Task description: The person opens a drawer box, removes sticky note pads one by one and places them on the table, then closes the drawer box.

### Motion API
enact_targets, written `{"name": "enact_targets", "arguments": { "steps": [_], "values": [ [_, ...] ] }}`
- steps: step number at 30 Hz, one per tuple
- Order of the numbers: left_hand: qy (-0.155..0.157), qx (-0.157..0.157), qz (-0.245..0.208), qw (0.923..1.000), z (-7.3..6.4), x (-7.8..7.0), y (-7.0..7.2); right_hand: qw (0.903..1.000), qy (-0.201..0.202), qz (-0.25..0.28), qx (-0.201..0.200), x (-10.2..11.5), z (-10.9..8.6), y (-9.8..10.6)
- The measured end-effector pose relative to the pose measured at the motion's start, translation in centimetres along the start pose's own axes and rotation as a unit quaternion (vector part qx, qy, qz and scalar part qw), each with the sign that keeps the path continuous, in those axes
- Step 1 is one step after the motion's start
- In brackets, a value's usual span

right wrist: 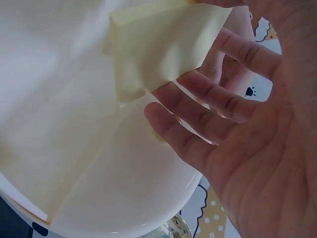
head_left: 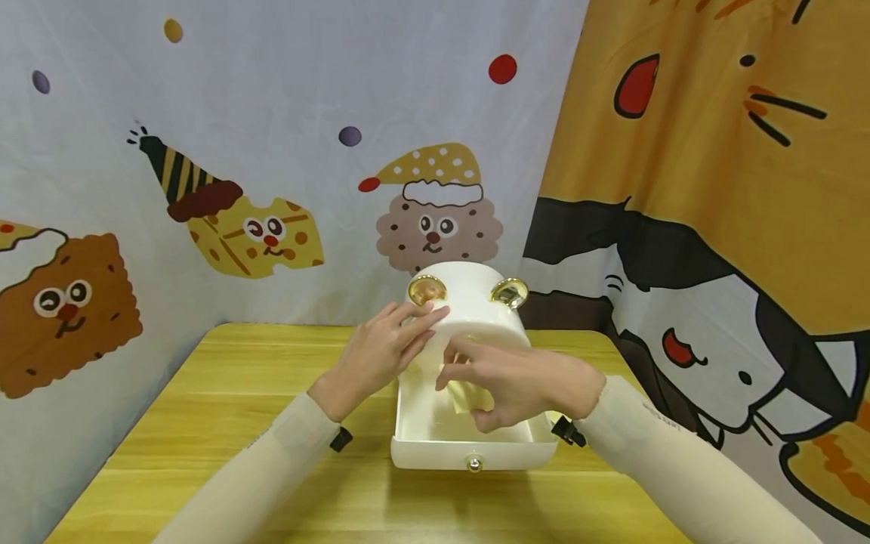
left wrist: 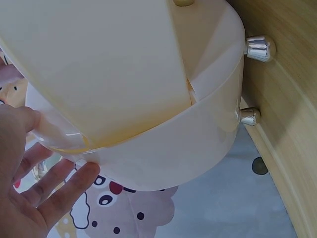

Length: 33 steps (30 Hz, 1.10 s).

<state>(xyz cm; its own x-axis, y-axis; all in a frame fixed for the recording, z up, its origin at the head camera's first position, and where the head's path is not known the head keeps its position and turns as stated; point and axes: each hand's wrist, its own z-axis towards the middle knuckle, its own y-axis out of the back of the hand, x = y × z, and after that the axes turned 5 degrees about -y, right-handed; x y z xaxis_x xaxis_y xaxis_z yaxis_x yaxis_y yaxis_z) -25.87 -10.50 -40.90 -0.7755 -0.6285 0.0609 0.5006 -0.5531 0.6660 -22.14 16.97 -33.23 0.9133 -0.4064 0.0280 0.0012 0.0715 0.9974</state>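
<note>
A white round-fronted box [head_left: 476,302] with two gold-rimmed ears stands on the table, its drawer [head_left: 435,455] pulled out toward me. My right hand [head_left: 523,381] is over the open drawer, thumb and fingers pinching a pale yellow sticky note pad [head_left: 467,397]. The right wrist view shows the pad [right wrist: 163,54] bent slightly between thumb and fingertips. My left hand [head_left: 384,349] rests at the box's left side, fingers extended near the left ear [head_left: 427,289]. In the left wrist view its fingertips are right at the white box's [left wrist: 168,158] rim.
The wood-grain table [head_left: 285,393] extends on both sides of the box. A small round knob [head_left: 474,463] sticks out from the drawer front. Metallic feet [left wrist: 260,48] show under the box. Behind hangs a printed cloth [head_left: 285,91], with an orange cartoon section at right.
</note>
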Motion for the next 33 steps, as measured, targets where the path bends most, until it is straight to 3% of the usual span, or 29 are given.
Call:
{"name": "enact_targets", "arguments": {
  "steps": [33],
  "values": [
    [-0.004, -0.004, 0.004, 1.0000, -0.1, 0.1, -0.2, 0.9946, -0.004, 0.008, -0.103, -1.0, -2.5, -0.8]
  ]
}}
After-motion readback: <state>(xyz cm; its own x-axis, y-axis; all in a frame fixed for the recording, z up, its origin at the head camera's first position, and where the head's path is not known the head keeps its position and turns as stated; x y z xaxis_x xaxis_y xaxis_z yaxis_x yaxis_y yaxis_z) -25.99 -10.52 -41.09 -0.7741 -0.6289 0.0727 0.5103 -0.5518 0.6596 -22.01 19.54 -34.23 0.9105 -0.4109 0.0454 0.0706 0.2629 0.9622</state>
